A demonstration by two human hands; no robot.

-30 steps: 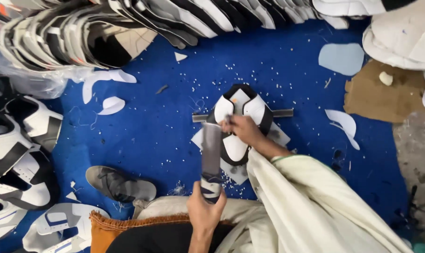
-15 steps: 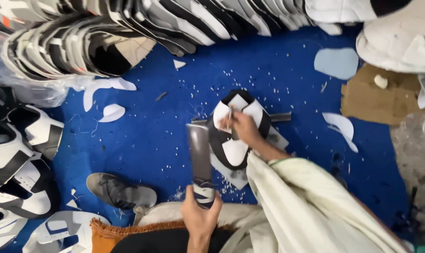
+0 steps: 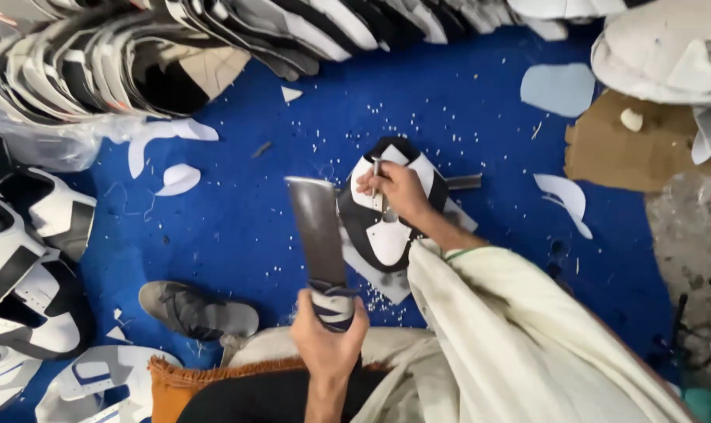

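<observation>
Right hand (image 3: 398, 190): fingers pinched shut around a thin metal punch (image 3: 378, 174) held upright on the black-and-white shoe upper (image 3: 388, 211), which lies flat on the blue mat (image 3: 465, 117). Left hand (image 3: 328, 333): fingers wrapped tight around the taped handle of a flat metal bar (image 3: 318, 227), its blade raised just left of the shoe upper. Out from the upper: a grey sandal (image 3: 199, 309) lower left, stacked uppers (image 3: 175, 47) well above it, brown cardboard (image 3: 606, 153) to its right.
</observation>
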